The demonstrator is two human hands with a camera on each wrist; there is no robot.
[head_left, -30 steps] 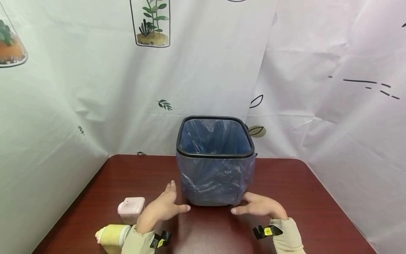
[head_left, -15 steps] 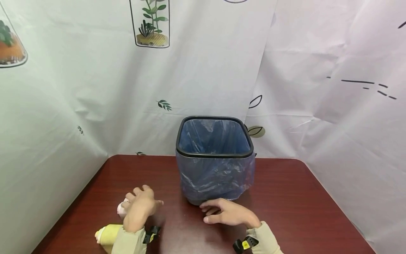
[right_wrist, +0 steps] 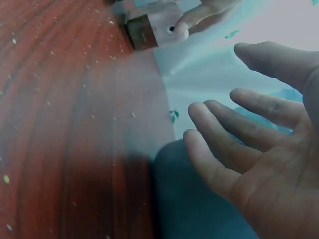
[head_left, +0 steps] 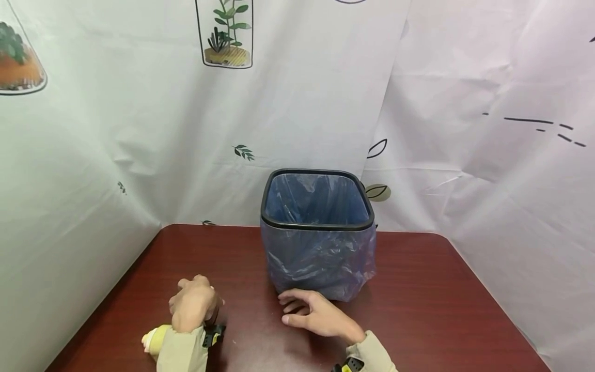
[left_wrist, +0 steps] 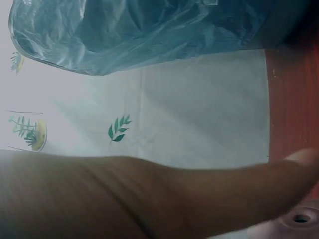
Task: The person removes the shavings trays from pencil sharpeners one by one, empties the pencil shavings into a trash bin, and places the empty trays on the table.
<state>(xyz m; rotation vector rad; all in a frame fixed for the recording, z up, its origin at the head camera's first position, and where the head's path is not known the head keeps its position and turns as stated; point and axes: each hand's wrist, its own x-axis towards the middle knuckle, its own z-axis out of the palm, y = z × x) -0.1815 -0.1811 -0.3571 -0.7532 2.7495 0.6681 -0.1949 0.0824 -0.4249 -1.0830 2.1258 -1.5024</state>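
My left hand [head_left: 192, 305] is over a small pale pink box at the left of the table, its fingers bent down around it. The head view hides nearly all of that box. In the right wrist view the pink box [right_wrist: 162, 22] shows a small round hole, and the left thumb presses beside it. My right hand [head_left: 316, 312] is held in front of the bin, palm turned inward, fingers loosely spread, with nothing in it. The bin [head_left: 321, 258] stands upright, lined with a bluish translucent bag under a black rim [head_left: 318, 226].
A yellow bottle [head_left: 156, 339] with a pale cap lies at the front left, partly behind the left sleeve [head_left: 182, 354]. The dark red table [head_left: 432, 294] extends right of the bin. White printed cloth [head_left: 297, 113] hangs behind and along both sides.
My left hand has moved left from beside the bin onto the pink box and closed around it. The right hand has moved left across the bin's front. The bin has stayed put.
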